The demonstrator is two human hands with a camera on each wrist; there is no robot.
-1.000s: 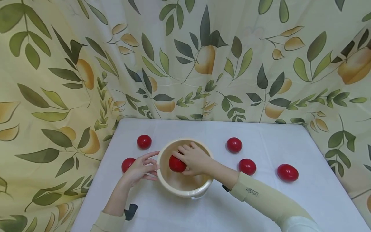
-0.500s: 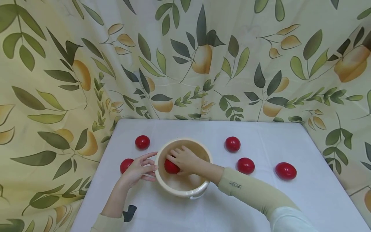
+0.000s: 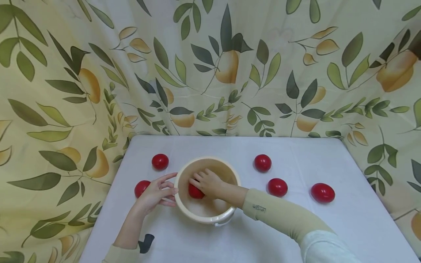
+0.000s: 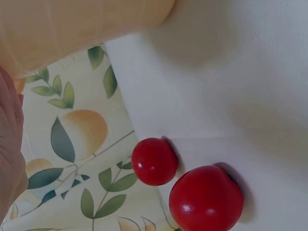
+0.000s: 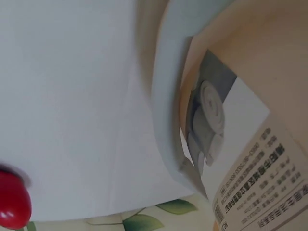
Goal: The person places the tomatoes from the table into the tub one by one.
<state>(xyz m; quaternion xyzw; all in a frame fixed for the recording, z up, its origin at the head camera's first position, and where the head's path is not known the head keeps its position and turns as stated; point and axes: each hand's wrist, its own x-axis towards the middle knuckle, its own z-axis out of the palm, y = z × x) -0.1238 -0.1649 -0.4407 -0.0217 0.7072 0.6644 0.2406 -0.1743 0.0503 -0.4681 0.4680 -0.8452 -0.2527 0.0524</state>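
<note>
A cream plastic bucket [image 3: 197, 218] stands upright on the white-covered table. My left hand [image 3: 154, 193] touches its left side near the rim, with the fingers spread; in the left wrist view part of this hand [image 4: 9, 144] shows beside the bucket wall [image 4: 72, 29]. Down inside the bucket, my right hand [image 3: 210, 183] grips a glossy red ball [image 3: 196, 192] from above, near the left inner wall. The fingers partly cover that ball. The right wrist view shows the bucket's printed label [image 5: 260, 178] and pale handle [image 5: 166, 96], but neither the right hand nor its ball.
Two red balls lie left of the bucket, one farther back [image 3: 160, 162] and one partly behind the left hand [image 3: 142, 188]. To the right lie three more: a back ball [image 3: 262, 163], a middle ball [image 3: 277, 187] and an outer ball [image 3: 323, 193]. A leaf-and-fruit patterned curtain [image 3: 204, 91] borders the table.
My right hand has moved left and lower into the bucket with the red ball. The left hand stays at the bucket's side. The whole head view has shifted slightly.
</note>
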